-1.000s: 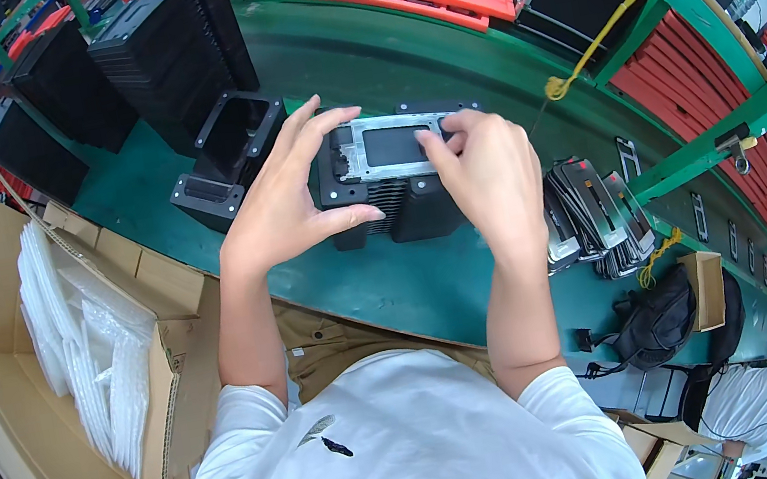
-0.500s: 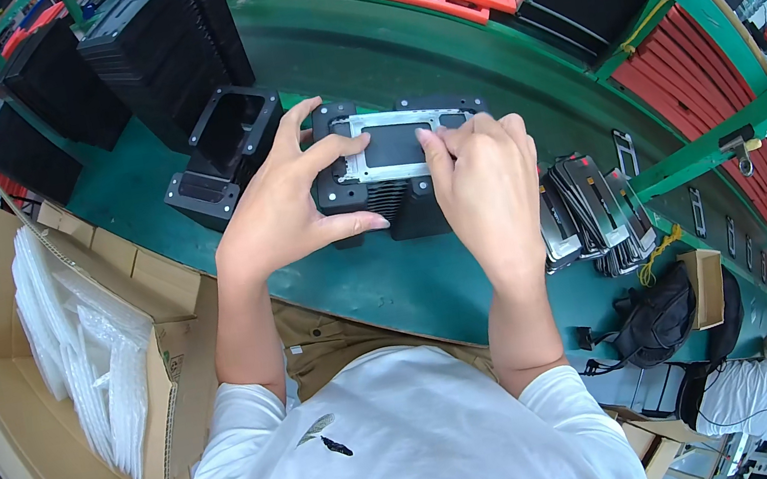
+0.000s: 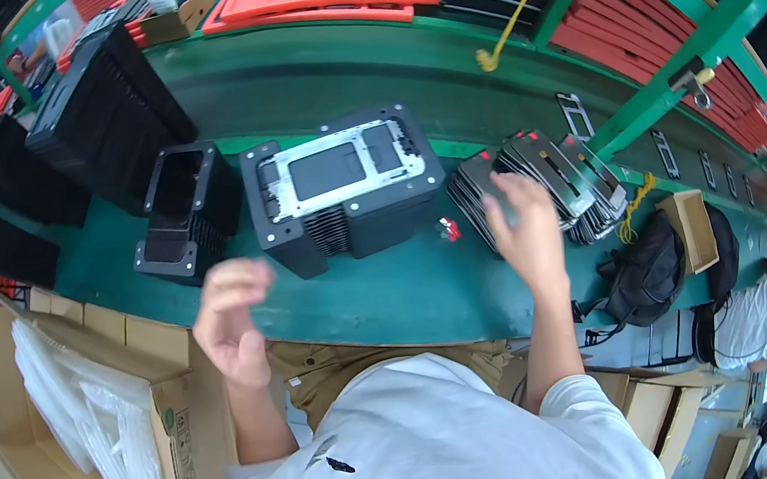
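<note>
Silver-edged panels (image 3: 551, 179) back from the desk's (image 3: 362, 294) front edge — right hand (image 3: 531, 233) beside, fingers parted, likely pick-up, pinch needed; left hand (image 3: 233, 323) empty, parted.

Bright light, blurry left fingers (image 3: 238, 276)

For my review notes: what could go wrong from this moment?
The right hand is right by the slanted, overlapping thin panels; a careless brush might make them slide. The small red item lies loose between those panels and the black fixture, so it could get swept aside. The tall black stack might topple if bumped.
</note>
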A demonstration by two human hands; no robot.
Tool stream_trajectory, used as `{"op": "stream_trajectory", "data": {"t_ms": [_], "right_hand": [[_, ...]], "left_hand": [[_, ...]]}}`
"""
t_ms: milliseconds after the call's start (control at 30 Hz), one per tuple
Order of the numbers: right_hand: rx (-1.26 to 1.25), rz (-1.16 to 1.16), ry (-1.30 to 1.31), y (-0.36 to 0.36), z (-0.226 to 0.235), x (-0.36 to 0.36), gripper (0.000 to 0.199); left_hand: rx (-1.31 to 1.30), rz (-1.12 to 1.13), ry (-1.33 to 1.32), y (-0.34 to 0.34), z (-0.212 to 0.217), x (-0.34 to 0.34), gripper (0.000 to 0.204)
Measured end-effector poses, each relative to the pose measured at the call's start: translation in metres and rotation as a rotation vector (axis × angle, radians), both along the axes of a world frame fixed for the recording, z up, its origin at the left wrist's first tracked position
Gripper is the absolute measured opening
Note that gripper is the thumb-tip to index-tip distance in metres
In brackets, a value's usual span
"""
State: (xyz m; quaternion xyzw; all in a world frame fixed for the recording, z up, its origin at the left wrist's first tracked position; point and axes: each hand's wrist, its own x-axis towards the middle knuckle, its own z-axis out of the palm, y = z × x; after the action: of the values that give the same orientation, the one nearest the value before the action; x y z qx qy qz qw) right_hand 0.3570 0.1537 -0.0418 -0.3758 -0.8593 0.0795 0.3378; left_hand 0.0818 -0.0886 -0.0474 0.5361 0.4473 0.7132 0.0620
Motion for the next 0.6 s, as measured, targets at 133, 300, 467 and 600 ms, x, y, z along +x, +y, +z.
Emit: {"op": "stream_trajectory", "data": {"t_ms": [133,300,467,600], "right_hand": [[0.218,-0.153,-0.192,-0.013,-0.043,0.023,0.028],[0.214,-0.185,0.008,-0.021,-0.04,0.029,0.03],[0.246,-0.189,0.005,-0.027,-0.037,0.033,0.031],[0.169,-0.061,0.223,-0.048,-0.022,0.032,0.028]], "left_hand": [[-0.252,-0.219,-0.23,-0.011,-0.059,0.046,0.026],[-0.472,-0.407,-0.319,0.016,-0.059,0.093,0.014],[-0.487,-0.582,-0.026,0.053,-0.037,0.104,0.032],[-0.516,-0.619,-0.129,0.065,-0.022,0.119,0.062]]}}
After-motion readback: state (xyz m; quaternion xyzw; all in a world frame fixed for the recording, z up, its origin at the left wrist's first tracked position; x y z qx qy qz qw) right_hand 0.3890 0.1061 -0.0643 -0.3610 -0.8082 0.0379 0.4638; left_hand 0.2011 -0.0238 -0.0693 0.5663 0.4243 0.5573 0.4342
